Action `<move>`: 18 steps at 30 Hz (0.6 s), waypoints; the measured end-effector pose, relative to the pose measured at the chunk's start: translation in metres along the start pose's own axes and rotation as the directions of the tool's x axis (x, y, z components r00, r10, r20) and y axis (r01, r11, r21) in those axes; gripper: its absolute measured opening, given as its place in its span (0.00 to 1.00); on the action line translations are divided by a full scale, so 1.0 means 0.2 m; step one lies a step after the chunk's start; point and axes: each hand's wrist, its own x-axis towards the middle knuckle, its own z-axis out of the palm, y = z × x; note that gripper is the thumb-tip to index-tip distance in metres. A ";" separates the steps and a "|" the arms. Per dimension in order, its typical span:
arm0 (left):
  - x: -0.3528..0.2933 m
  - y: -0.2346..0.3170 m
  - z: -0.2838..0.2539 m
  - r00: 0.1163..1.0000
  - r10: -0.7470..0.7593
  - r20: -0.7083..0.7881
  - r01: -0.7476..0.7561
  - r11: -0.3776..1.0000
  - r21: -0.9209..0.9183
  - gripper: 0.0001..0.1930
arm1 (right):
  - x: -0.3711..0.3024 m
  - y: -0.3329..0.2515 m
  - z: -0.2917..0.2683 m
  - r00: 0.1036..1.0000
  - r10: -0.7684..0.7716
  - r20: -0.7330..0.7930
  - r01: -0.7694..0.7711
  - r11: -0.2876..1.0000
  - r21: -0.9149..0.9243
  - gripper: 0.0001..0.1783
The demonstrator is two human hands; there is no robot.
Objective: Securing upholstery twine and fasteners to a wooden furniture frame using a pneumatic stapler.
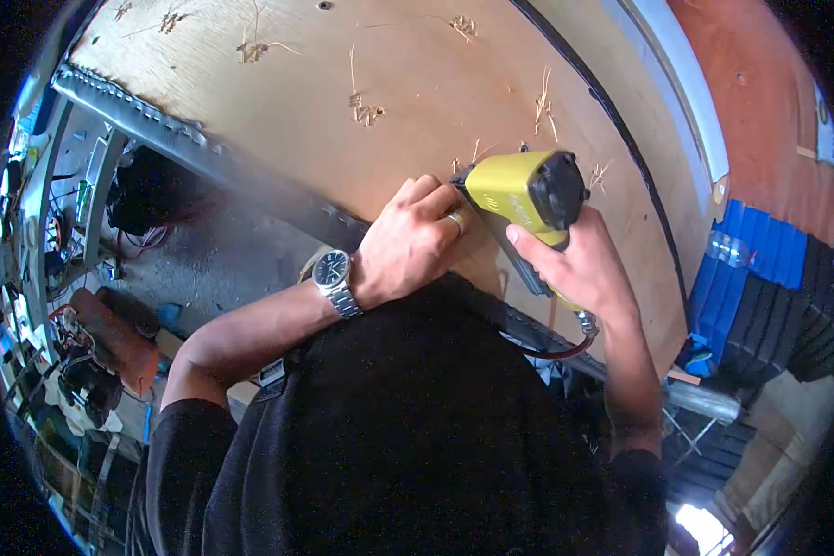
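Note:
My right hand (pixel 584 269) is wrapped round the grip of a yellow and black pneumatic staple gun (pixel 519 190). The gun's nose meets a large plywood panel (pixel 324 167) just beyond my left fingers. My left hand (pixel 415 236), with a ring and a wristwatch, is closed against the panel beside that nose. Its fingertips are curled out of sight, so what they pinch is hidden. Scattered over the wood are staple clusters (pixel 368 113) with loose thread ends, one of them right by the gun's nose. A dark hose (pixel 565 352) runs from the gun's handle.
Dark upholstery edging (pixel 204 148) is fastened along the panel's near-left edge. A black strip (pixel 612 120) curves across its right side. Blue and black folded material (pixel 751 250) with a plastic bottle (pixel 727 248) lies at right. A metal frame (pixel 42 232) and a cluttered floor are at left.

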 end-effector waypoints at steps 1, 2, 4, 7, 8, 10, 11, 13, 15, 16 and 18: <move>-0.01 -0.01 0.00 0.998 0.004 0.059 -0.005 1.000 0.019 0.14 | 0.00 0.01 0.01 0.993 -0.109 -0.050 0.107 0.994 -0.038 0.13; -0.01 -0.01 -0.01 0.993 0.008 0.118 -0.013 0.999 0.039 0.17 | 0.01 0.01 0.02 0.971 -0.219 -0.096 0.212 0.974 -0.080 0.13; 0.00 -0.01 -0.03 0.989 0.012 0.145 -0.021 0.998 0.062 0.16 | 0.00 -0.04 -0.03 0.995 0.088 0.037 -0.092 0.984 0.155 0.13; 0.07 -0.01 -0.14 0.967 -0.013 0.253 0.031 0.997 -0.065 0.12 | -0.06 -0.03 -0.09 0.975 0.220 -0.037 -0.201 0.939 0.278 0.14; 0.11 -0.02 -0.19 0.985 -0.003 0.175 0.021 0.994 -0.104 0.12 | -0.08 0.02 -0.11 0.974 0.206 -0.092 -0.168 0.934 0.316 0.13; 0.22 -0.16 -0.23 0.987 0.134 0.090 -0.137 0.990 0.030 0.13 | -0.11 0.08 -0.14 0.948 0.278 -0.156 -0.223 0.927 0.300 0.12; 0.30 -0.21 -0.26 0.993 0.079 0.088 -0.089 0.989 0.115 0.15 | -0.11 0.11 -0.14 0.937 0.293 -0.192 -0.228 0.927 0.299 0.12; 0.47 -0.34 -0.27 0.987 0.158 0.023 -0.155 0.916 0.370 0.17 | -0.12 0.22 -0.13 0.935 0.271 -0.228 -0.202 0.937 0.286 0.12; 0.59 -0.44 -0.29 0.995 0.104 0.003 -0.093 0.879 0.467 0.20 | -0.11 0.22 -0.14 0.918 0.326 -0.226 -0.270 0.931 0.245 0.14; 0.64 -0.46 -0.31 0.997 0.083 -0.008 -0.068 0.874 0.481 0.22 | -0.11 0.23 -0.13 0.917 0.325 -0.231 -0.266 0.930 0.254 0.14; 0.71 -0.49 -0.32 0.998 0.024 0.053 -0.049 0.841 0.538 0.23 | -0.11 0.24 -0.11 0.919 0.210 -0.333 -0.174 0.975 0.136 0.16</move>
